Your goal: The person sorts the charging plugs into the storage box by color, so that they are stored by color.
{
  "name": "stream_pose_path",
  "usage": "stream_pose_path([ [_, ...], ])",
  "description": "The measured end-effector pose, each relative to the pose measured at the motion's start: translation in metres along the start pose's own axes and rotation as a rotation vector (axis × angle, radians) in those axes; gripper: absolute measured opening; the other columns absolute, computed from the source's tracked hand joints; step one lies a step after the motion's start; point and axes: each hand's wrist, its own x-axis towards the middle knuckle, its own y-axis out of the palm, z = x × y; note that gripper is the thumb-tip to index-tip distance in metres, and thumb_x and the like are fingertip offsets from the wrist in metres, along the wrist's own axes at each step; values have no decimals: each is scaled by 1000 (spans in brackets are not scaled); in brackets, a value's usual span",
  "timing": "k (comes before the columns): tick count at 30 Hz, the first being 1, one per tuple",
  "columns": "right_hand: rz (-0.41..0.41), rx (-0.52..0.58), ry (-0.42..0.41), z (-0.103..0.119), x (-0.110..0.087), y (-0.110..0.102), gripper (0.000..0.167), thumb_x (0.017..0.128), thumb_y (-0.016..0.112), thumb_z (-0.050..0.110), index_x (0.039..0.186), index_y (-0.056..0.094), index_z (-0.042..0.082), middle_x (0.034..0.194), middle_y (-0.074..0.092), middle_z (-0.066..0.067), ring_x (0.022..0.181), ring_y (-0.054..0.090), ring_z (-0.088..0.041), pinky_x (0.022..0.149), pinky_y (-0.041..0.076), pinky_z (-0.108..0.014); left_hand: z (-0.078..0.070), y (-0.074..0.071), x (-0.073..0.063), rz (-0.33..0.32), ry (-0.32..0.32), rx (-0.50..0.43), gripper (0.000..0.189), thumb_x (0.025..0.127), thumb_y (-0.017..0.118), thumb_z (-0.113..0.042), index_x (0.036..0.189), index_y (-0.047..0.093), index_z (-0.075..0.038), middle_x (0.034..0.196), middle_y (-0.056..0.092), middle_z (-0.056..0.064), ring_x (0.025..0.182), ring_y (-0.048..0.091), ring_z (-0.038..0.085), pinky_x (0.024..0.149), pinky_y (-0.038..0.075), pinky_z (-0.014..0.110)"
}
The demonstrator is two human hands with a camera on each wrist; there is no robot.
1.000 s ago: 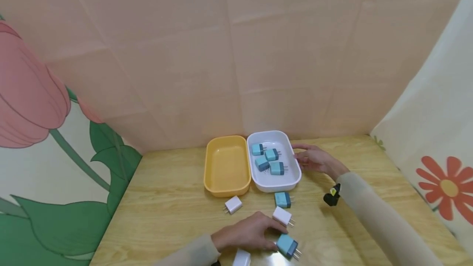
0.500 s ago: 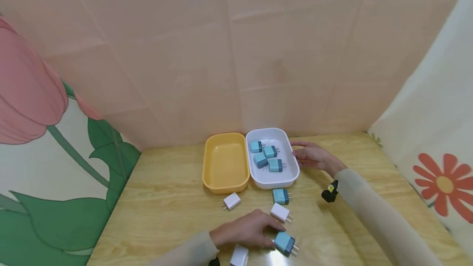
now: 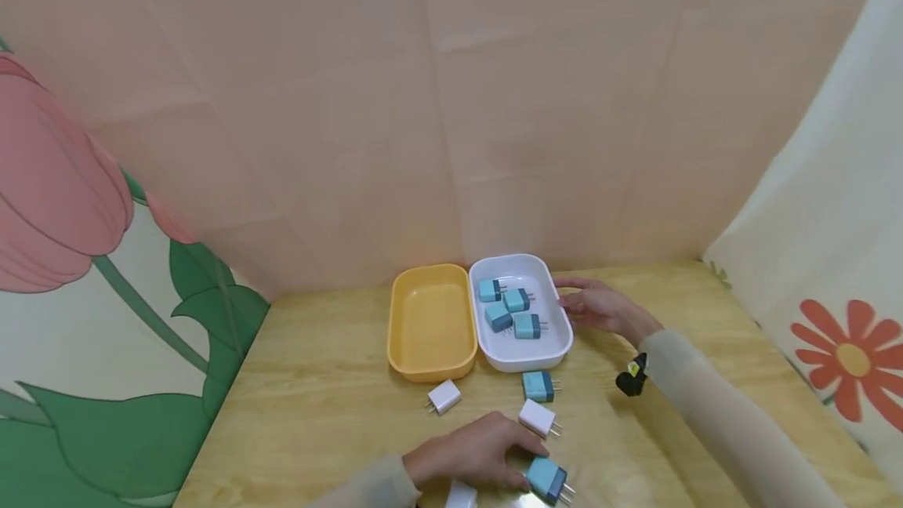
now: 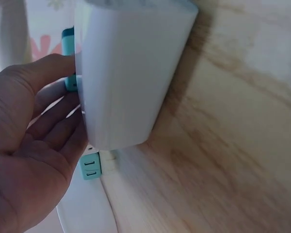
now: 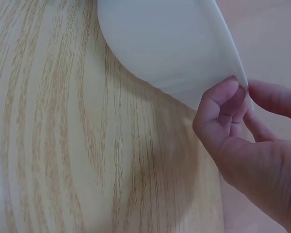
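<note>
At the near side of the table my left hand (image 3: 487, 449) holds a light-blue charger plug (image 3: 546, 478) by its rear end between thumb and fingers, its prongs pointing right. In the left wrist view, a white charger (image 4: 131, 73) stands large in front and covers part of the fingertips and the blue plug (image 4: 68, 46). My right hand (image 3: 600, 308) grips the right side of a white tray (image 3: 518, 355). The right wrist view has its fingers at the tray's rim (image 5: 235, 58). Several blue charger plugs (image 3: 527, 326) lie inside this tray.
A yellow tray (image 3: 432, 320) stands against the white one's left side. Between the trays and my left hand lie a blue charger (image 3: 538, 386) and two white chargers, one right (image 3: 538, 418) and one left (image 3: 444, 397). A pink cloth backdrop (image 3: 451, 139) rises behind the table.
</note>
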Motion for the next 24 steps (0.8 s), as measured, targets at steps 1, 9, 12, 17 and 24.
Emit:
stream_pose_path([
  [1,-1,10,6,-1,0,0,64,105,60,10,164,35,13,138,51,-9,105,53,-22,94,56,-32,0,0,0,13,-2,-5,44,94,80,-28,137,70,-24,139,67,-17,130,56,-8,108,44,9],
  [9,-5,-12,-2,-2,-1,-1,64,106,59,14,165,33,15,139,53,-10,101,56,-20,92,59,-31,1,3,4,12,42,41,47,95,80,-25,141,68,-22,142,66,-15,134,55,-5,111,42,10],
  [12,-8,-4,2,-2,0,-1,64,106,60,14,165,34,15,143,53,-11,104,57,-21,94,60,-33,1,3,5,12,54,49,46,94,80,-27,139,69,-22,139,67,-16,132,55,-6,111,41,9],
  [17,4,-1,-2,-3,1,-1,64,106,60,13,165,34,13,141,55,-11,103,58,-21,93,61,-33,-1,1,4,15,43,55,45,94,81,-30,137,70,-25,136,68,-19,132,55,-7,109,42,8],
  [24,5,-2,-8,-4,0,-3,66,105,61,13,165,33,13,139,54,-10,103,56,-21,92,60,-31,-1,1,1,-21,54,69,44,93,81,-34,135,71,-26,129,70,-22,125,55,-13,102,41,2],
])
